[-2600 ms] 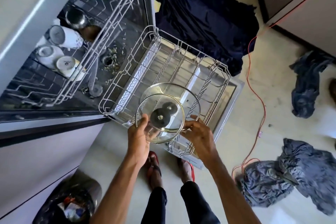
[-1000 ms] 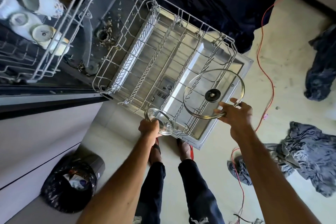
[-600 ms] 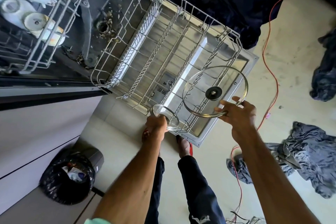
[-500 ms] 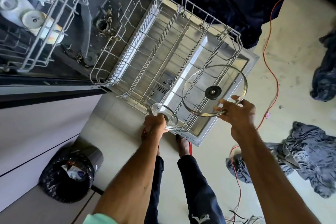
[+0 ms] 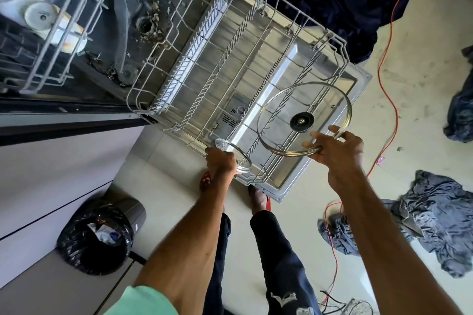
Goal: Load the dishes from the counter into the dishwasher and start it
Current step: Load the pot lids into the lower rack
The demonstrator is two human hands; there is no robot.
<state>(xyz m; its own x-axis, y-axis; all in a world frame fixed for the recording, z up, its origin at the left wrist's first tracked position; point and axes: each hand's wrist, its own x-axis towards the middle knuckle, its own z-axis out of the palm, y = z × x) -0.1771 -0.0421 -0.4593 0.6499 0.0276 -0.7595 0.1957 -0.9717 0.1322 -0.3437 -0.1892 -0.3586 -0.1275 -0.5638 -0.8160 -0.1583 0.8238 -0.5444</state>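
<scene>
Fig.: your L hand (image 5: 221,161) grips the small lid (image 5: 239,158) at the rack's (image 5: 202,33) near edge, R hand (image 5: 335,153) pinches the big lid (image 5: 303,119) by its rim above the rack's right side; w/ fingertip holds only, either glass lid may slip & crack on the tines

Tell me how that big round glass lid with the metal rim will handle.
The big round glass lid looks rigid but probably breakable. Pinched at its rim by the right hand, it may slip; its round edge could roll.
</scene>
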